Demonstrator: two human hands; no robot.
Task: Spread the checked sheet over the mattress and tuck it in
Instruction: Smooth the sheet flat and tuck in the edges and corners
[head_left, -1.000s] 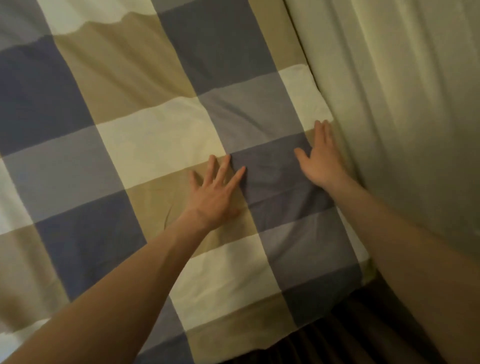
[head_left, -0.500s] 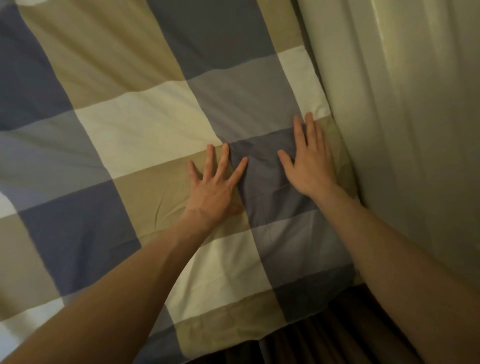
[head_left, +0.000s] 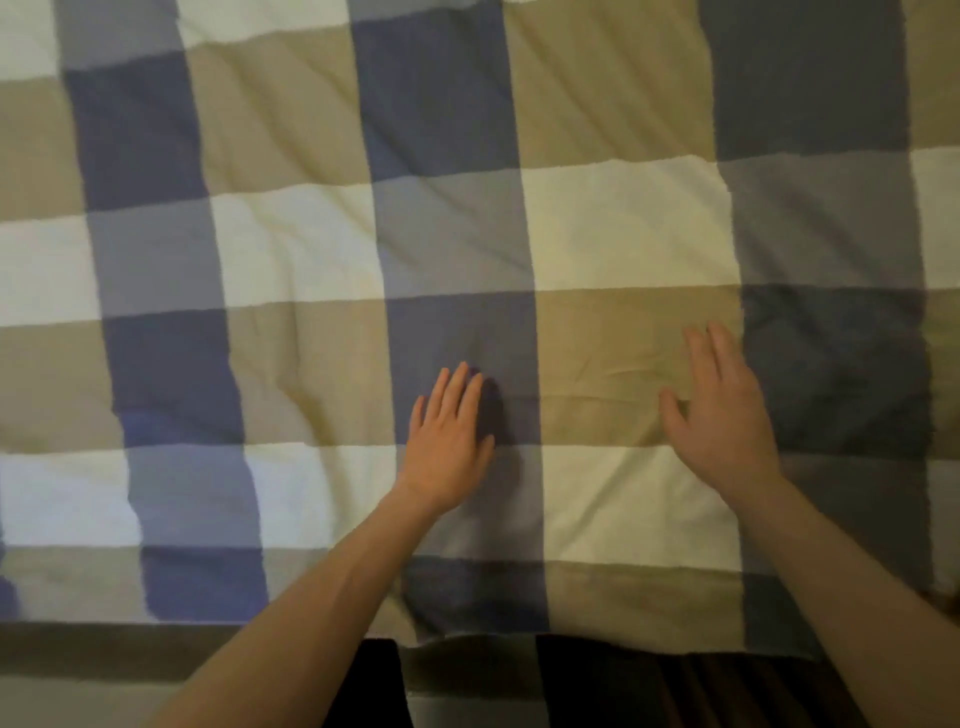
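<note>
From the head view, we see the checked sheet (head_left: 623, 228) filling nearly the whole frame. It is a soft, matte cloth in large squares of navy, grey, tan and cream, faintly creased around our hands. Our left hand (head_left: 447, 441), toward 6 o'clock of centre, lies palm down over a navy square, its grip apart, fingers straight and close together. Our right hand (head_left: 722, 415), toward 4 o'clock, lies over a tan square, grip likewise apart. We cannot tell whether either palm presses the cloth. The sheet runs off the frame at 12, 3 and 9 o'clock, and what lies beneath it is hidden. At 6 o'clock its edge ends over dark pleated fabric (head_left: 675, 686), dim and hard to make out.
</note>
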